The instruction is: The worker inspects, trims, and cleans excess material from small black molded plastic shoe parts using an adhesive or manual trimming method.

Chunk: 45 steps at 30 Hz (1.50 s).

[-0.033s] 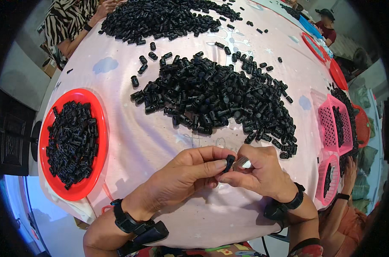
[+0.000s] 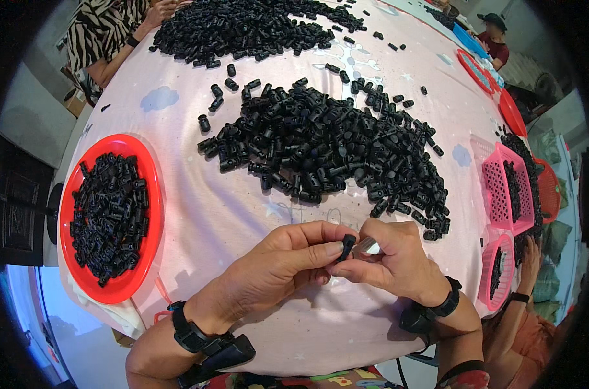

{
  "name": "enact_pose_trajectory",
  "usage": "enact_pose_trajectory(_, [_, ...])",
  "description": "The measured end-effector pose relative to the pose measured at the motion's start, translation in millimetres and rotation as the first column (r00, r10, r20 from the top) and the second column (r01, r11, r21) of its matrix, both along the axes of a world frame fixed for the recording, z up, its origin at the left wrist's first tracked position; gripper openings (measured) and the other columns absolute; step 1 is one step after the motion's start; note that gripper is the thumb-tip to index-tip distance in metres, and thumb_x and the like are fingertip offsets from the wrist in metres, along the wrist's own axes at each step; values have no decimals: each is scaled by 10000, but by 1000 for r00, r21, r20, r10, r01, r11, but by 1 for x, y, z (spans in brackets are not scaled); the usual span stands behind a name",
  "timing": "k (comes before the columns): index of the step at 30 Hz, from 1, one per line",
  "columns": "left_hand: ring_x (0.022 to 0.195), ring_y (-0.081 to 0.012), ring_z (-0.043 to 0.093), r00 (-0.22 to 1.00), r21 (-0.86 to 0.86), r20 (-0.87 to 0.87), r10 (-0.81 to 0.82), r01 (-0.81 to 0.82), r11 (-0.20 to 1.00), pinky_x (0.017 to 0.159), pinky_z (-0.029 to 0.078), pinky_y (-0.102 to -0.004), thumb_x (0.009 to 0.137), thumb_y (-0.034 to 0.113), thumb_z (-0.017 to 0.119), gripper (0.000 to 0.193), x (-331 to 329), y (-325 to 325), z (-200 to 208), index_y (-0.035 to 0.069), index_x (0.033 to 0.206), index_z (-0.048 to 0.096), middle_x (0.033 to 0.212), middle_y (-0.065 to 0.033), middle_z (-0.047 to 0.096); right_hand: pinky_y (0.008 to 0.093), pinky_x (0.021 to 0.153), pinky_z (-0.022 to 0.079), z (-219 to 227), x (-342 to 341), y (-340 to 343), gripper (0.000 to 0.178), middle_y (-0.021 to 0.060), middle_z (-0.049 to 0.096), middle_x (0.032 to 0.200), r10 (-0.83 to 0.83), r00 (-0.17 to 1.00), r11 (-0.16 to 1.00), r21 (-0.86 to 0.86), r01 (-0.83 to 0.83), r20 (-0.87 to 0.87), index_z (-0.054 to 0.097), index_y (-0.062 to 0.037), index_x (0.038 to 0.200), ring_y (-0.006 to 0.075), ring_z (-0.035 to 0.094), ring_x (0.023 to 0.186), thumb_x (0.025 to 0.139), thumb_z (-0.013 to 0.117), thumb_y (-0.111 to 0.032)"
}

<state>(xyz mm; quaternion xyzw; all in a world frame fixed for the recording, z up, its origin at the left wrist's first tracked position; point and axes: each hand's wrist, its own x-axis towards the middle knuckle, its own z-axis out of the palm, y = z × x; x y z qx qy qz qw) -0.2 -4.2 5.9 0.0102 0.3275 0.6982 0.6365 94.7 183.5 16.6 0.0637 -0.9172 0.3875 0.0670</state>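
Nearest, two hands meet over the pink cloth, a black wristband at each wrist. The left hand pinches one small black piece between thumb and forefinger. The right hand, just to its right, has thumb and fingers closed on one clear, shiny thing, mostly hidden by the fingers; its kind cannot be told.

Left of the hands stands one red tray, heaped with black pieces too many to count. To the right are two pink baskets, both holding black pieces, with one orange-red basket beyond them; a co-worker's hand reaches in beside the nearer pink one.

Just past the hands lies the middle pile, uncountable, standing between them and the equally uncountable far pile. A person in stripes sits at the far left. At the far right are two red trays, one blue tray and a person in a dark hat.
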Motion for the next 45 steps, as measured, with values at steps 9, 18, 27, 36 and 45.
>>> enact_pose_trajectory(9, [844, -76, 601, 1000, 18, 6, -7, 7, 1000, 722, 486, -202, 934, 154, 569, 317, 0, 0, -1, -3, 1207, 534, 1065, -45, 626, 271, 410, 434, -4, 0, 1, 435, 59, 595, 532, -7, 1000, 999, 35, 8, -26, 590, -77, 742, 184, 605, 451, 721, 763, -476])
enact_pose_trajectory(18, [830, -63, 608, 1000, -33, -26, -16, 15, 999, 719, 488, -190, 937, 170, 565, 320, 0, 2, 1, 10, 1213, 536, 1018, -22, 639, 274, 406, 425, -5, -1, 3, 441, 62, 579, 524, 14, 998, 996, 93, -7, -66, 580, -79, 737, 187, 595, 443, 719, 761, -481])
enact_pose_trajectory(27, [802, 1, 531, 999, 0, -27, -41, 41, 999, 696, 451, -143, 952, 199, 555, 279, 0, 1, 2, 44, 1184, 567, 969, 26, 614, 275, 407, 434, -4, 0, 2, 437, 55, 590, 532, 18, 998, 996, 92, -12, -63, 565, -80, 737, 186, 600, 447, 728, 756, -473])
enact_pose_trajectory(36, [786, 7, 531, 999, -29, -39, -34, 33, 999, 683, 454, -132, 948, 208, 563, 281, 0, 2, 4, 49, 1180, 570, 949, 34, 612, 270, 398, 437, -2, 0, 2, 451, 65, 595, 542, 25, 995, 988, 153, -10, -92, 554, -72, 730, 184, 603, 448, 736, 746, -480])
enact_pose_trajectory(45, [815, -70, 602, 999, -23, -19, -25, 24, 999, 713, 491, -195, 941, 184, 563, 341, 0, 2, -1, -6, 1222, 525, 973, -31, 630, 269, 395, 430, -2, -1, 1, 466, 66, 574, 514, 13, 994, 988, 157, 3, -106, 536, -70, 709, 182, 591, 435, 736, 745, -485])
